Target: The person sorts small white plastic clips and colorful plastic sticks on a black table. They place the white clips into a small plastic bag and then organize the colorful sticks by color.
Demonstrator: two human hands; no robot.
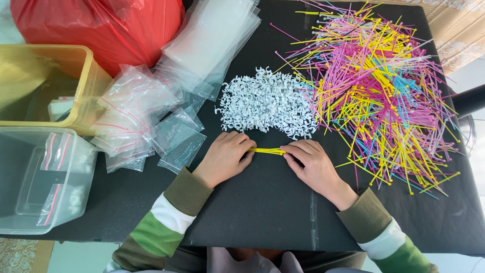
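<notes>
Near the front edge of the black table (262, 202), the left hand (225, 157) and right hand (313, 164) pinch a few yellow cable ties (267, 150) between them. Beyond lie one heap of white clips (268, 103), one coloured tie pile (379, 96), two bins at the left edge.

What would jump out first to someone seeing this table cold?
The sprawling heap of pink, yellow and blue cable ties at the table's right. Left of it lies a mound of small white clips, and just below that the left hand and right hand pinch a small bundle of yellow ties between them.
</notes>
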